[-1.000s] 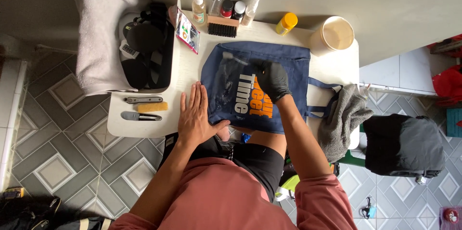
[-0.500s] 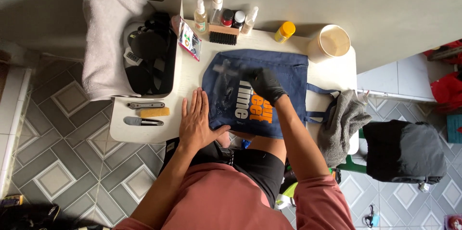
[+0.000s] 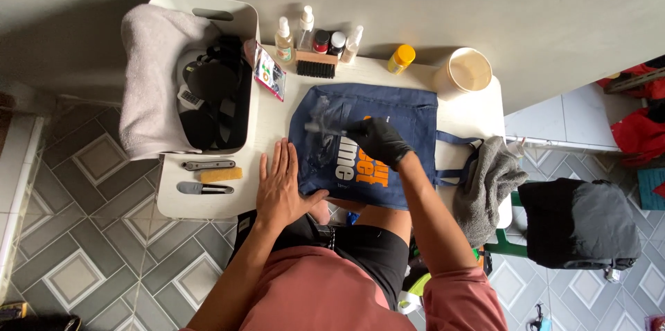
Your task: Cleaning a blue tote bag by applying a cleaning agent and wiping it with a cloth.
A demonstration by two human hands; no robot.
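A navy tote bag point(image 3: 388, 140) with white and orange print lies flat on the white bench point(image 3: 277, 123), its handles trailing off toward the right edge. The bare left hand point(image 3: 280, 185) rests palm down at the bag's lower left corner, fingers spread, the thumb on the fabric and the other fingers on the bench beside it. The right hand point(image 3: 377, 140), in a black glove, sits on the middle of the bag with its fingers curled around a small dark tool point(image 3: 322, 126) that points left across the cloth; what kind of tool it is cannot be told. A grey towel point(image 3: 488, 185) hangs over the bench's right edge just beside the bag handles. Behind the bag stand small spray bottles point(image 3: 294, 33), a black-bristled brush point(image 3: 316, 67), a yellow bottle point(image 3: 400, 58) and a cream cup point(image 3: 467, 71). To the left, a white bin point(image 3: 239, 15) holds dark items and has a pale towel draped over its side. Near the bench's front left corner lie two metal tools point(image 3: 204, 187) and a tan block point(image 3: 222, 174).
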